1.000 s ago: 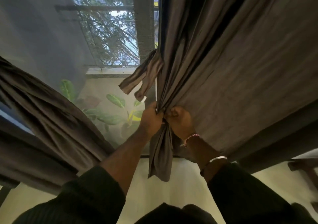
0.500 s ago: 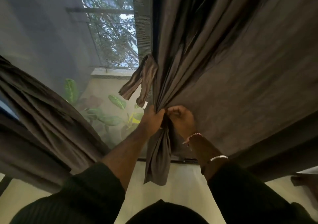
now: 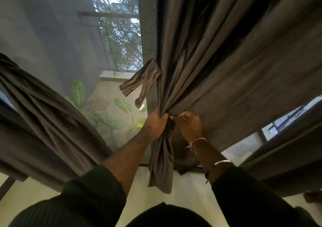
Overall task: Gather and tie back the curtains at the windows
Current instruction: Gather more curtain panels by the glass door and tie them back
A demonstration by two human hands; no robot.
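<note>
A: What is seen in the head view?

B: A dark brown curtain (image 3: 226,66) is seen hanging at the right of the window (image 3: 120,40), with its folds drawn together into a narrow bunch at the lower edge. The bunch is gripped by the left hand (image 3: 155,124), whose fingers are curled round the gathered cloth. The right hand (image 3: 189,124) is held just beside it, fingers curled and pinching the fabric at the same spot, so the two hands are nearly touching.

A: And below the hands?

B: A loose tail of the curtain is seen hanging down from the grip towards the pale floor (image 3: 190,190).

A: Is a tie visible?

B: A fabric tie-back strip (image 3: 142,80) of the same brown is seen dangling from the curtain's left edge, above the left hand and apart from it.

A: What else is shown?

B: A second curtain (image 3: 45,115) is draped at the left. Green leafy plants (image 3: 108,120) are seen through the mesh. A thread bracelet (image 3: 197,142) is worn on the right wrist.
</note>
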